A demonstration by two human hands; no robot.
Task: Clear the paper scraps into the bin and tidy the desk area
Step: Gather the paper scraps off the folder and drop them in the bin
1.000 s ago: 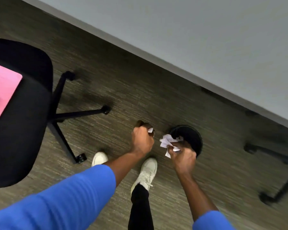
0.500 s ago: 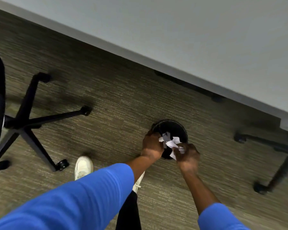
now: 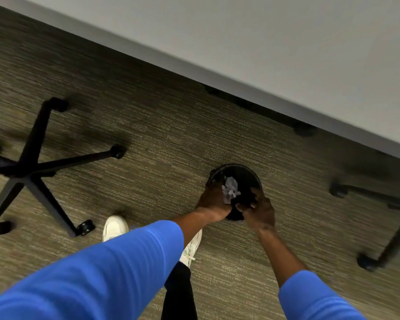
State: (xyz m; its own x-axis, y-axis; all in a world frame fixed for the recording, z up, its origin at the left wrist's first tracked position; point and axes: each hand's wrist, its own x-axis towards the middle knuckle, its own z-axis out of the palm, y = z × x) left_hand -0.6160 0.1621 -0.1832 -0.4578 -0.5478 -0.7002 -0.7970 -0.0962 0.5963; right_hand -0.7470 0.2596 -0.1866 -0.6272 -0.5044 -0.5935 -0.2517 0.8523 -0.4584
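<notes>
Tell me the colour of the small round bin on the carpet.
Black: the small round bin shows best in the head view, under both hands.

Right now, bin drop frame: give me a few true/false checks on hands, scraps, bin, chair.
1. Both hands are over the bin. True: the left hand and right hand sit at its near rim.
2. The paper scraps are white and lie on the carpet beside the bin. False: they show inside the bin's opening.
3. The bin is black and round. True.
4. The office chair base is right of the bin. False: it is to the left.
5. The bin stands on the desk. False: it stands on the carpet.
</notes>
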